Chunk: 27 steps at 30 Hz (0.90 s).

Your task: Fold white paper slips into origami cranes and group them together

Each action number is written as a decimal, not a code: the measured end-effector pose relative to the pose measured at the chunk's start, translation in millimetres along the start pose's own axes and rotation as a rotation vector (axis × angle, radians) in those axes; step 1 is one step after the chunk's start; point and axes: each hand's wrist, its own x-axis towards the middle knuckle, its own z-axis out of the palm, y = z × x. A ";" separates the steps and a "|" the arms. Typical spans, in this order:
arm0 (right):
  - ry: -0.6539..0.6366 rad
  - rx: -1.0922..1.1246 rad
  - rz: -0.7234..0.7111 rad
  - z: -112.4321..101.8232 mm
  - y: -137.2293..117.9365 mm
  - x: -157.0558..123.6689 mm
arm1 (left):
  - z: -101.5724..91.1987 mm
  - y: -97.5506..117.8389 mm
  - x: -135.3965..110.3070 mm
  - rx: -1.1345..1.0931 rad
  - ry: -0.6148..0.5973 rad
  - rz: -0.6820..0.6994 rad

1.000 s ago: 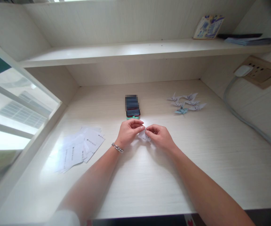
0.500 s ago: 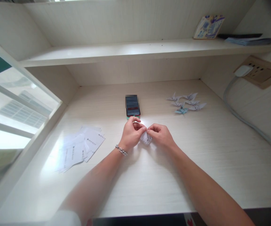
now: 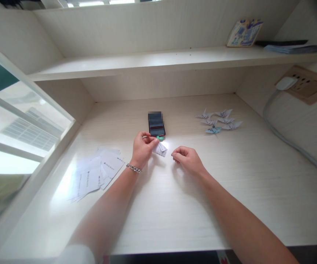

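My left hand (image 3: 142, 148) pinches a small folded piece of white paper (image 3: 160, 149) and holds it just above the desk (image 3: 175, 205), near the front of a dark phone (image 3: 156, 126). A metal bracelet sits on that wrist. My right hand (image 3: 186, 160) rests on the desk a little to the right of the paper, with its fingers curled loosely and nothing between them. A gap separates it from the paper.
A loose pile of white paper sheets (image 3: 96, 172) lies on the left of the desk. Several folded paper cranes (image 3: 219, 120) sit at the back right. A shelf (image 3: 158, 60) above carries a booklet (image 3: 244, 32). A wall socket with a plug and cable (image 3: 285, 83) is on the right.
My right hand has let go of the folded paper. My left hand has carried the paper up and to the left, towards the phone.
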 end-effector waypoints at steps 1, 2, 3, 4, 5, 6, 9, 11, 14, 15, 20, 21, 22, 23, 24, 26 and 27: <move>0.008 0.042 0.005 0.9 0.4 0.6 | 2.1 -1.5 -2.5 0.014 -0.050 -0.008; 0.007 0.075 0.007 1.6 0.6 1.0 | 4.8 -3.1 -5.4 0.028 -0.088 -0.013; -0.002 0.089 0.003 2.0 0.7 1.3 | 7.6 -4.5 -8.1 0.039 -0.118 -0.018; -0.018 0.085 -0.004 2.2 0.7 1.5 | 10.1 -5.5 -10.5 0.046 -0.129 -0.023; -0.036 0.067 -0.013 2.2 0.8 1.5 | 12.2 -5.9 -12.4 0.049 -0.133 -0.030; -0.051 0.045 -0.021 2.0 1.1 1.6 | 13.8 -5.7 -13.6 0.047 -0.134 -0.039; -0.025 0.048 -0.043 1.1 3.3 2.4 | 16.8 -3.4 -15.1 0.001 -0.148 -0.098; 0.042 0.111 -0.051 0.8 5.2 3.6 | 19.0 -2.8 -16.7 -0.046 -0.195 -0.169; 0.127 0.204 -0.047 1.0 6.7 4.9 | 22.9 -5.1 -21.1 -0.069 -0.299 -0.233; 0.140 0.220 -0.043 1.0 6.6 5.1 | 23.9 -6.3 -22.6 -0.072 -0.311 -0.227; 0.085 0.271 -0.004 -0.5 4.7 5.7 | 22.8 -9.0 -24.0 -0.070 -0.306 -0.220; 0.072 0.287 -0.001 -1.1 4.4 5.9 | 21.9 -8.8 -23.3 -0.045 -0.324 -0.228; 0.067 0.300 -0.005 -1.8 4.3 6.2 | 21.0 -8.7 -22.4 -0.014 -0.349 -0.237; 0.069 0.308 -0.014 -2.6 4.2 6.4 | 20.4 -8.5 -21.6 0.016 -0.375 -0.244; 0.079 0.309 -0.027 -3.2 4.2 6.6 | 19.9 -8.4 -20.9 0.043 -0.395 -0.243; 0.098 0.302 -0.045 -4.4 4.1 6.6 | 19.3 -8.5 -19.9 0.076 -0.404 -0.223; 0.104 0.300 -0.045 -5.0 4.0 6.4 | 19.1 -8.7 -19.6 0.084 -0.394 -0.203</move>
